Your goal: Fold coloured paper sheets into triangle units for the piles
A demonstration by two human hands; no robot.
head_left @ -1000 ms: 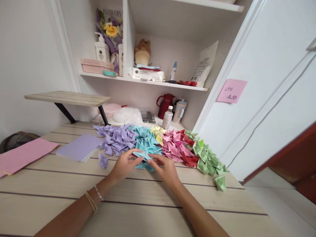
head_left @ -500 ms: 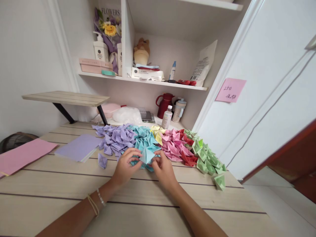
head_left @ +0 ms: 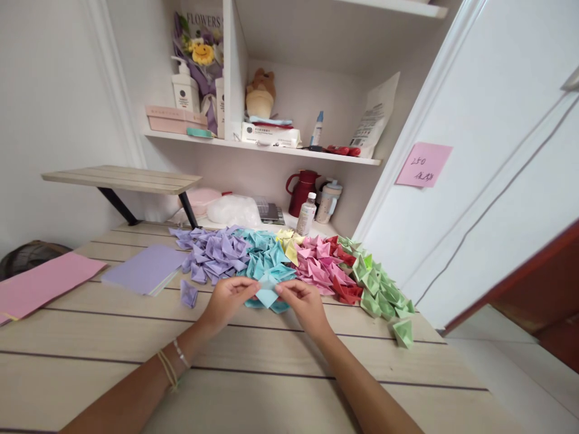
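Note:
A light blue folded paper (head_left: pixel 268 293), now diamond-shaped, is held up between my two hands. My left hand (head_left: pixel 230 299) pinches its left side, thumb and forefinger closed on the edge. On the opposite side my right hand (head_left: pixel 304 303) grips it the same way. Just behind and below lies a heap of blue paper boats (head_left: pixel 265 256). Purple paper boats (head_left: pixel 217 253) are piled to its left, with a single purple folded piece (head_left: pixel 189 293) apart in front. Yellow (head_left: pixel 289 240), pink (head_left: pixel 315 265) and green paper boats (head_left: pixel 377 283) spread to the right.
Purple paper sheets (head_left: pixel 147 268) and pink paper (head_left: pixel 49 283) lie at the left. A small raised shelf (head_left: pixel 122 179) stands on the table (head_left: pixel 253 386) at back left. Behind the boats are a clear bottle (head_left: pixel 306 216), a red jug (head_left: pixel 302 190) and a cup (head_left: pixel 329 202).
The light blue paper has gone from a pointed, triangle-like form to a flatter diamond. Both hands have shifted to pinch its side corners, with fingers more tucked in.

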